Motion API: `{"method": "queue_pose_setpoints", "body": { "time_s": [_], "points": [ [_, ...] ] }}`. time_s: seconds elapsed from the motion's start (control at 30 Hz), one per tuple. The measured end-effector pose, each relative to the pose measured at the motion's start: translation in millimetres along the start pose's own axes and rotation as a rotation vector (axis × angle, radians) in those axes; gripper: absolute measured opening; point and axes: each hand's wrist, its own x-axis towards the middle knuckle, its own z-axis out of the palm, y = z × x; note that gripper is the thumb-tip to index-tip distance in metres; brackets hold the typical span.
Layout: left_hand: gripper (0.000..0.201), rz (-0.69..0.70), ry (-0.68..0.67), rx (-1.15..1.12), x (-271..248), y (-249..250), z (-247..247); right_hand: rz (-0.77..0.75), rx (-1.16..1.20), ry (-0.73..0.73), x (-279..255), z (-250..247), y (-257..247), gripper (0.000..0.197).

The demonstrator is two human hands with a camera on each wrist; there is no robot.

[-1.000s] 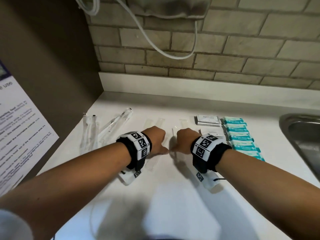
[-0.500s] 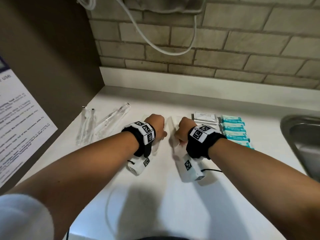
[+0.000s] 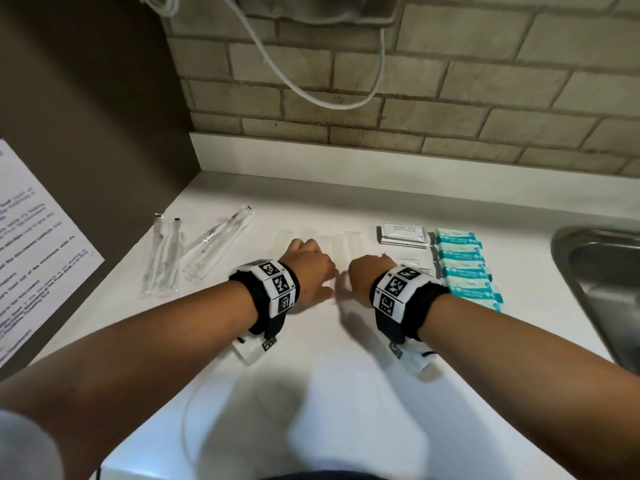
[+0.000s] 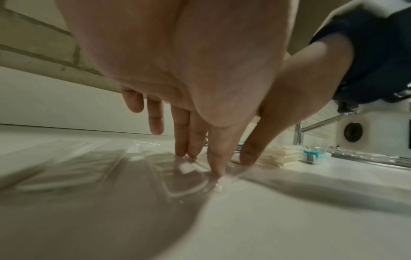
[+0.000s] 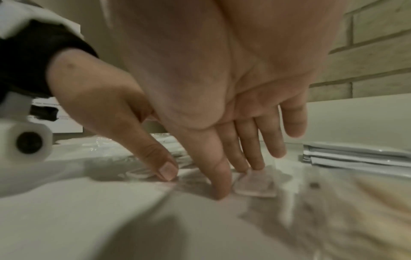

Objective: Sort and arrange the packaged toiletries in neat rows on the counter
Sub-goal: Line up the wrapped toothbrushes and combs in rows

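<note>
**Both hands flat on the clear packets at mid-counter**

The white counter (image 3: pixel 346 393), smooth and glossy, runs under a tan brick wall (image 3: pixel 450 98), with a brushed steel sink (image 3: pixel 595 289) at its right end. Along its far half the packaged toiletries lie in groups. Teal soap packets (image 3: pixel 464 268), soft and rectangular, form an overlapping column running front to back. Beside them sits a stack of flat white shampoo sachets (image 3: pixel 403 233). At left, long clear-wrapped toothbrushes (image 3: pixel 162 258) point away from the person, while another pair (image 3: pixel 218 244) angles toward the far right. Between these groups a row of narrow, transparent packets (image 3: pixel 332 244) lies with long axes pointing toward the wall.

The left hand (image 3: pixel 308 268) presses straight fingertips (image 4: pixel 217 168) down on one crinkly clear packet, holding nothing. The right hand (image 3: pixel 369 275) likewise has its fingers (image 5: pixel 220 184) extended, tips touching the neighbouring clear packet.
</note>
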Motion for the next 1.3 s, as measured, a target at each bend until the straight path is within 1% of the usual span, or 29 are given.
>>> {"method": "queue_pose_setpoints", "body": {
  "time_s": [0.07, 0.13, 0.23, 0.43, 0.6, 0.7, 0.77, 0.83, 0.87, 1.0, 1.1, 1.17, 1.2, 1.3],
  "points": [
    [0.033, -0.039, -0.015, 0.015, 1, -2, 4, -0.01, -0.053, -0.026, -4, 7, -3, 0.032],
    [0.031, -0.066, -0.009, -0.014, 2, -5, 9, -0.024, -0.033, -0.013, -9, 10, -5, 0.031],
    [0.032, -0.043, -0.012, -0.009, -3, -2, 10, -0.019, 0.07, 0.003, -21, 11, -7, 0.026],
    [0.033, 0.022, 0.013, 0.046, -15, 7, 6, 0.031, 0.142, -0.017, -34, 11, -14, 0.026],
    [0.035, 0.039, 0.005, 0.038, -11, 8, 11, 0.082, 0.182, -0.026, -36, 7, -13, 0.026],
    [0.031, 0.006, 0.012, -0.022, -9, 11, 7, 0.073, 0.201, -0.041, -32, 3, -11, 0.023],
    [0.03, -0.031, 0.009, -0.038, -8, 13, 2, 0.068, 0.227, -0.053, -26, 3, -8, 0.027],
    [0.029, -0.036, 0.002, -0.029, -7, 14, 0, 0.063, 0.232, -0.053, -21, 4, -6, 0.035],
    [0.029, -0.03, -0.005, -0.027, -6, 13, 1, 0.062, 0.223, -0.047, -18, 6, -4, 0.036],
    [0.03, 0.009, -0.011, 0.007, -3, 9, 7, 0.044, 0.15, -0.002, -9, 13, 2, 0.02],
    [0.03, 0.016, 0.003, 0.055, -1, 7, 10, 0.036, 0.136, 0.013, -3, 15, 6, 0.021],
    [0.031, 0.013, -0.008, 0.085, 0, 7, 10, 0.029, 0.119, 0.003, -1, 15, 6, 0.012],
    [0.031, 0.014, -0.011, 0.093, 0, 8, 10, 0.025, 0.114, 0.012, 0, 16, 6, 0.011],
    [0.032, 0.017, -0.019, 0.101, 0, 8, 11, 0.041, 0.127, 0.04, 4, 22, 7, 0.032]
  ]
}}
